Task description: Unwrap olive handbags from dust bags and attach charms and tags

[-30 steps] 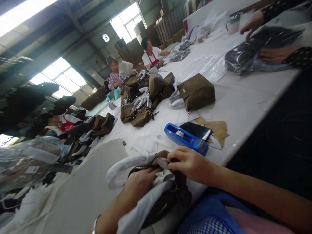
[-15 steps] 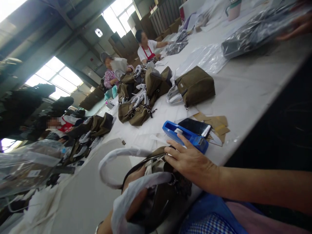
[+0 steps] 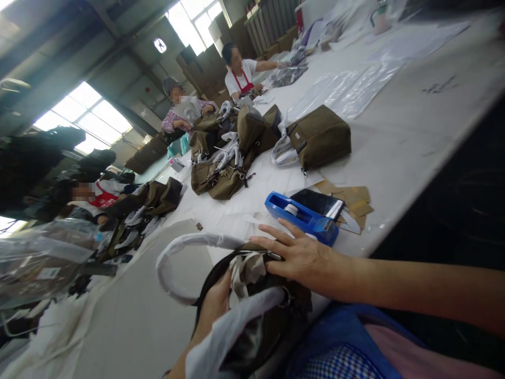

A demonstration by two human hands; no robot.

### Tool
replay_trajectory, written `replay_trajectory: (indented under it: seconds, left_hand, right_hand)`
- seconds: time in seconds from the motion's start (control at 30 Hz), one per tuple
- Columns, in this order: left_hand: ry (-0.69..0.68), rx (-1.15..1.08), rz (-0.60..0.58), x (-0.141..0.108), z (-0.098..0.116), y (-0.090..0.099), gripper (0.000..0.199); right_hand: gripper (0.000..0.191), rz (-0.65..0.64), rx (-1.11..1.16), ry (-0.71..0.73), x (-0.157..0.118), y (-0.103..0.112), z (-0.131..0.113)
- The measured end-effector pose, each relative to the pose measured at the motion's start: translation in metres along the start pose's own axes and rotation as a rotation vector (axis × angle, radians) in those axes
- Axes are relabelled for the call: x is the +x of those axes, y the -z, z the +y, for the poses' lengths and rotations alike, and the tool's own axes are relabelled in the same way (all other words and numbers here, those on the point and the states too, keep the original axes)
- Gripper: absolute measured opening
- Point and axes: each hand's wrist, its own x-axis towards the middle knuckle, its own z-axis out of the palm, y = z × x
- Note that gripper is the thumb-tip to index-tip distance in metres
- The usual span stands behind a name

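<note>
An olive-brown handbag (image 3: pixel 272 326) lies tilted before me, its zipped mouth open and pale crumpled lining or paper (image 3: pixel 246 273) showing inside. White wrapping covers its two handles (image 3: pixel 169 263). My left hand (image 3: pixel 215 300) reaches into the bag's mouth under the near handle; its fingertips are hidden inside. Over the far rim, beside the zipper, my right hand (image 3: pixel 302 255) rests with its fingers spread, the lowest one dipping into the opening. Just beyond those fingers sits a blue tape dispenser (image 3: pixel 300 218), next to a dark phone (image 3: pixel 317 202).
Several similar bags (image 3: pixel 224 179) are heaped across the white table (image 3: pixel 418 152), with one standing apart (image 3: pixel 323 137). Brown cardboard pieces (image 3: pixel 351 200) and clear plastic bags (image 3: pixel 347 89) lie to the right. Co-workers (image 3: pixel 240 73) sit along the far side.
My right hand has shifted slightly left and up along the rim, and the bag's mouth shows more of its pale contents. The plastic-wrapped item held by another person's hand has left the upper right.
</note>
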Motion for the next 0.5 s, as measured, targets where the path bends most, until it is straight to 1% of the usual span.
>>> replay_trajectory:
  seconds: [0.03, 0.1, 0.17, 0.23, 0.3, 0.37, 0.4, 0.43, 0.5]
  left_hand:
    - [-0.025, 0.019, -0.013, -0.002, 0.002, 0.000, 0.057]
    - [-0.046, 0.098, 0.004, -0.006, 0.006, -0.002, 0.051]
    - [-0.052, 0.208, 0.032, -0.011, 0.008, -0.005, 0.048]
    - [-0.065, 0.357, 0.046, -0.015, 0.010, -0.009, 0.051]
    - [-0.100, 0.529, 0.043, -0.017, 0.012, -0.013, 0.059]
    - [-0.145, 0.656, -0.011, -0.014, 0.016, -0.018, 0.066]
    - [-0.157, 0.681, -0.056, -0.010, 0.019, -0.021, 0.066]
    - [-0.165, 0.667, -0.090, -0.005, 0.022, -0.024, 0.061]
    - [-0.150, 0.564, -0.109, 0.008, 0.027, -0.031, 0.040]
  right_hand:
    - [0.015, -0.010, 0.045, 0.014, -0.001, 0.003, 0.001]
    - [0.015, -0.016, 0.168, 0.035, -0.005, 0.008, 0.003]
    - [0.020, 0.018, 0.302, 0.040, -0.009, 0.009, 0.003]
    - [0.026, 0.102, 0.401, 0.005, -0.014, 0.006, 0.000]
    - [0.027, 0.229, 0.461, -0.065, -0.018, -0.001, -0.006]
    - [0.024, 0.358, 0.490, -0.126, -0.019, -0.010, -0.015]
    - [0.022, 0.411, 0.500, -0.135, -0.018, -0.014, -0.020]
    - [0.019, 0.450, 0.509, -0.123, -0.016, -0.018, -0.024]
    - [0.017, 0.494, 0.512, -0.041, -0.009, -0.025, -0.031]
